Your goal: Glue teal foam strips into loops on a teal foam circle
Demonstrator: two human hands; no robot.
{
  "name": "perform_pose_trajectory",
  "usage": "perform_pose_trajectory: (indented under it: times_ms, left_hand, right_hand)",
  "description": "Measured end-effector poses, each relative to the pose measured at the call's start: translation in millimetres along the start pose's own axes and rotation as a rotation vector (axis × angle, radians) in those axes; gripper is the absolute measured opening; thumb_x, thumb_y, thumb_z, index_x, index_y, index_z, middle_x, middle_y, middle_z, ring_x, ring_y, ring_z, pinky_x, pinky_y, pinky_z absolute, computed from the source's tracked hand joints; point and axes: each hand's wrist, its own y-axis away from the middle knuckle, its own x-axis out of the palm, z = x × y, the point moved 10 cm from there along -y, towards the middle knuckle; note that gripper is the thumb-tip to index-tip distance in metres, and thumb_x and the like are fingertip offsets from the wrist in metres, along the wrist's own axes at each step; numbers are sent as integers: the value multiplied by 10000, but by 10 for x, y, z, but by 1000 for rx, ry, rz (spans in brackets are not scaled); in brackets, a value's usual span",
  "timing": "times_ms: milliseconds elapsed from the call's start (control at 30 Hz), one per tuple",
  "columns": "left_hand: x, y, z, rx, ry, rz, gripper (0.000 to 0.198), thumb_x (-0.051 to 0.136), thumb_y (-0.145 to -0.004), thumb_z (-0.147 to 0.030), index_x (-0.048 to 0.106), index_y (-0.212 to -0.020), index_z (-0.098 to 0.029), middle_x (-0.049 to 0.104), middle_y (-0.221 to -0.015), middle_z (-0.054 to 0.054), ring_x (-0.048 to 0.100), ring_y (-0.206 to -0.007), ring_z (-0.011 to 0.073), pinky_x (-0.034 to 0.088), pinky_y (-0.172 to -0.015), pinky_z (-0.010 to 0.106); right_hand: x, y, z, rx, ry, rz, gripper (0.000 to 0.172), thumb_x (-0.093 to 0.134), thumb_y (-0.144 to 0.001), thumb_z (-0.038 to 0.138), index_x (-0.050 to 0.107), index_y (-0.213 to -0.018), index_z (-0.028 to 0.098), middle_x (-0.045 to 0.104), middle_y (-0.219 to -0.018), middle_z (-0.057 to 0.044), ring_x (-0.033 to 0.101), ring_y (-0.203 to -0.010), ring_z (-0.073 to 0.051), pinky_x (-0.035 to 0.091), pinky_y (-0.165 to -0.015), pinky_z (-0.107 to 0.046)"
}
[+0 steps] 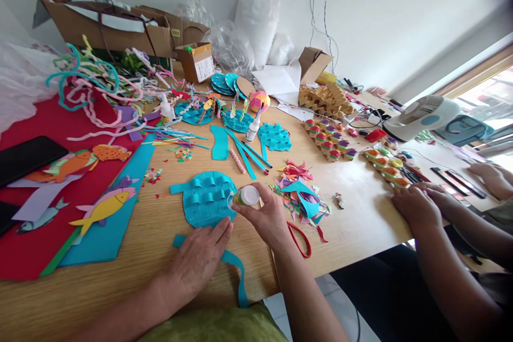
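- Disc [208, 204]: blue, flat on the table [154, 235], near and slightly left of the scene's middle.
- Right hand [267, 216]: fingers grasp a bottle [245, 197], tilted at the disc's right edge; whether its tip touches, I cannot tell.
- Left hand [202, 248]: fingers released and outstretched, resting at the disc's near edge, seemingly steadying it.
- Done, by the look of it: rows of raised loops cross the disc's far and middle parts.
- Remaining, as I judge it: the near part, which shows no loops. A loose blue strip [241, 280] curls nearer, apparently running under the left hand.
- Farther right, a second blue piece [276, 137] bears similar loops and looks further along.
- Right of the disc: colourful scraps [302, 197] and, nearer, a red handle [308, 246].
- Far right: another person's hands [417, 206].
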Motion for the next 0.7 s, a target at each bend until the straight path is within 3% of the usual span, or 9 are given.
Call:
perform_pose_trajectory:
  times_ms: [700]
  left_hand:
    - [133, 32, 18, -24, -15, -12, 575, 280, -767, 72, 486, -1241, -180, 527, -1296, 68, 618, -841, 172, 485, -743, 325]
  right_hand:
    - [20, -22, 27, -24, 53, 5, 244, 661, -706, 409, 534, -661, 206, 555, -612, 38, 505, -589, -129, 357, -552, -220]
